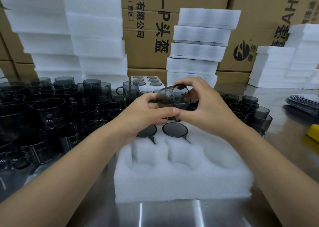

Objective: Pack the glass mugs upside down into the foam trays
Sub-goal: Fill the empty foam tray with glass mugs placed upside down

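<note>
Smoky grey see-through glass mug (pixel 174 97) is cylindrical and tipped on its side in the air, one round end toward the camera, just above the far edge of the foam tray (pixel 181 180). Both hands grip it. Left hand (pixel 148 111) comes in from the left, thumb and fingers pinching the mug's lower near side. Right hand (pixel 205 104) arches over it, fingers curled on the top rim, thumb underneath. Forearms angle inward and meet over the tray. The tray is a white, soft, fuzzy-edged block with rounded cells. Two packed mugs (pixel 175 129) sit upside down in its far cells, flat dark round bases up; the near cells show bare foam. Loose mugs (pixel 51 109) crowd the shiny steel desk (pixel 172 214) left and right. Behind them are foam stacks (pixel 96 37) and cardboard boxes (pixel 146 28).
</note>
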`<state>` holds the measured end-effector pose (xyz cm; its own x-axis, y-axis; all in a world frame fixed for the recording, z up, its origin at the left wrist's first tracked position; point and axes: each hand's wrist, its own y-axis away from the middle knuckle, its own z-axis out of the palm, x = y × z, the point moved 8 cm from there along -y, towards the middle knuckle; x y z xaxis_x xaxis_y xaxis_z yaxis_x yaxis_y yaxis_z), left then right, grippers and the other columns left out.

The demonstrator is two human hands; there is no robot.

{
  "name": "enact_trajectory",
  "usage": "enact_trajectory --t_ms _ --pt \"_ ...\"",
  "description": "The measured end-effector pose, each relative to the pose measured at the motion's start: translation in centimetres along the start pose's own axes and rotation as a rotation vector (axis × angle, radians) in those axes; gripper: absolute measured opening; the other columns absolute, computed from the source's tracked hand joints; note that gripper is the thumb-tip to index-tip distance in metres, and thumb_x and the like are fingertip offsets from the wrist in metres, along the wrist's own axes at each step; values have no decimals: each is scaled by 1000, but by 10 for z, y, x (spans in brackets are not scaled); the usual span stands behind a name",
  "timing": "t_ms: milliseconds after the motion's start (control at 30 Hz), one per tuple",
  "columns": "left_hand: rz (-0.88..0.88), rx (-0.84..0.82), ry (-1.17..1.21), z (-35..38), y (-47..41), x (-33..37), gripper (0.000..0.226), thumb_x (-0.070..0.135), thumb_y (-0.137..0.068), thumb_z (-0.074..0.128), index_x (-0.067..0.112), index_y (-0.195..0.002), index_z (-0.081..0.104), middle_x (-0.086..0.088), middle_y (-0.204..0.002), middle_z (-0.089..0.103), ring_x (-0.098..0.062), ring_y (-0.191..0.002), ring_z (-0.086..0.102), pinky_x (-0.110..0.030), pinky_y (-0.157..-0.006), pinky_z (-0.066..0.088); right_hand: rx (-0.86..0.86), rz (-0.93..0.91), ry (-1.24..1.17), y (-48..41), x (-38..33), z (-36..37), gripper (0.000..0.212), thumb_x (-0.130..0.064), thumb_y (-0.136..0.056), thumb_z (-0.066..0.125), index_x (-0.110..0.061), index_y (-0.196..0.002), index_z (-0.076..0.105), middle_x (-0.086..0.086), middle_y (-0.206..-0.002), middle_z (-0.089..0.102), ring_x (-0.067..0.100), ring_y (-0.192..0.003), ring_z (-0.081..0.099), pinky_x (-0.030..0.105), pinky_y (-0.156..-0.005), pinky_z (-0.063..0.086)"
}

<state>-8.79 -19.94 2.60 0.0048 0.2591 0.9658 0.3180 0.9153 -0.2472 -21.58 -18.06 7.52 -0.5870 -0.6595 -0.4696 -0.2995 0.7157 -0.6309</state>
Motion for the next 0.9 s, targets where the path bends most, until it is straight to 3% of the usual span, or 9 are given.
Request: enact_trajectory --t_ms 133,267,367,433,600,733,900 --pt "-1 27 -62 0 -1 -1 19 24 -85 69 27 -103 66 5 -97 75 -7 -94 70 -20 -75 57 52 182 -54 -5 22 -20 42 -53 -71 71 -34 -103 51 -15 -89 56 -8 -63 53 8 -56 39" --pt "4 63 -104 -2 -2 -2 18 21 -87 66 26 -104 67 3 -99 75 -4 -91 69 -18 -72 56 -32 308 -67 -5 42 -34 46 -73 -61 64 -37 -90 61 -10 -75 58 2 -63 53 27 -65 42" --pt "12 57 -120 -1 -2 -3 18 21 -86 66 29 -103 66 3 -98 75 -4 -90 69 -18 -72 55 -200 346 -81 -1 51 -35 43 -68 -56 65 -43 -91 68 -12 -87 69 8 -81 63 30 -79 45" --pt "14 51 -127 -1 -3 -3 17 21 -87 65 29 -102 66 5 -96 75 -3 -90 69 -17 -71 55 -312 357 -90 3 55 -31 35 -59 -57 68 -48 -90 69 -18 -91 71 0 -88 64 24 -81 45" --pt "10 39 -138 1 -2 -3 17 20 -88 63 28 -103 66 10 -92 75 -2 -88 69 -15 -70 54 -556 384 -5 13 65 -17 50 -62 -46 68 -53 -96 66 -21 -92 64 3 -90 61 25 -86 46" --pt "7 36 -141 2 -1 -1 16 19 -88 63 27 -101 66 9 -91 75 -1 -85 69 -14 -67 53 -627 361 -3 17 61 -12 48 -55 -51 67 -54 -99 64 -11 -110 63 10 -102 59 33 -96 47" --pt "3 34 -151 3 -1 -1 15 19 -89 63 28 -100 66 10 -90 75 -1 -86 69 -14 -70 53 -697 356 36 20 59 -6 41 -47 -61 68 -56 -100 61 -14 -116 58 10 -101 59 31 -92 49"
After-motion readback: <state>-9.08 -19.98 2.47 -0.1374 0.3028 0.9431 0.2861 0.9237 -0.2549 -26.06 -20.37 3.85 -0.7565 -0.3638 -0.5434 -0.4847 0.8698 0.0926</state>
